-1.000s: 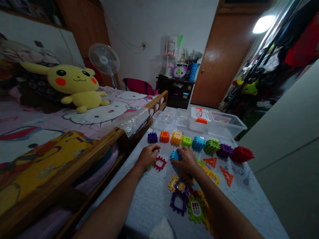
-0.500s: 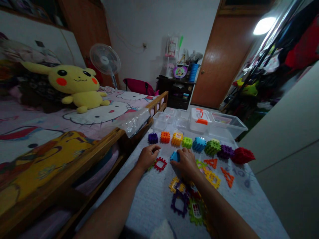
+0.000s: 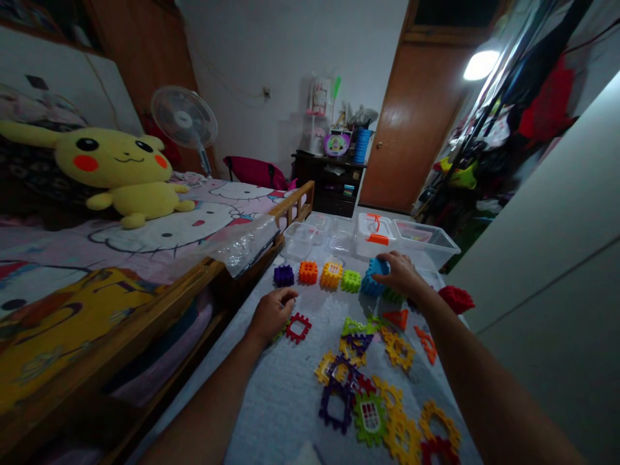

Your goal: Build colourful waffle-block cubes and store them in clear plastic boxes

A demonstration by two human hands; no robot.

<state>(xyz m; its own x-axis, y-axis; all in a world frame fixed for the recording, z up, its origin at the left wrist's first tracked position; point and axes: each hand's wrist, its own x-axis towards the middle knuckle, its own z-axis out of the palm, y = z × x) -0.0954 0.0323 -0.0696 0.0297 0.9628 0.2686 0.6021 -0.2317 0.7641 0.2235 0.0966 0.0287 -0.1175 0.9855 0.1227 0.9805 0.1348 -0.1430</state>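
Your right hand (image 3: 403, 271) now sits farther out at 1 o'clock, grip clamped on the blue stack (image 3: 371, 285) beside the lime stack (image 3: 351, 281), apparently bringing 2 blue groups together, while I cannot tell the grip of your left hand (image 3: 271, 312).

Bare cloth on the table (image 3: 276, 400) leaves a lane from toward the near edge up to the row of stacks (image 3: 308, 272), between the left hand (image 3: 274, 315) beside a red frame (image 3: 307, 324) and the loose pieces (image 3: 371, 420). Clear boxes (image 3: 371, 230) fill the far edge. A wooden rail (image 3: 145, 323) bounds the left edge; the right hand (image 3: 402, 274) grips the blue stack (image 3: 371, 284), its forearm barring low passage from the right edge
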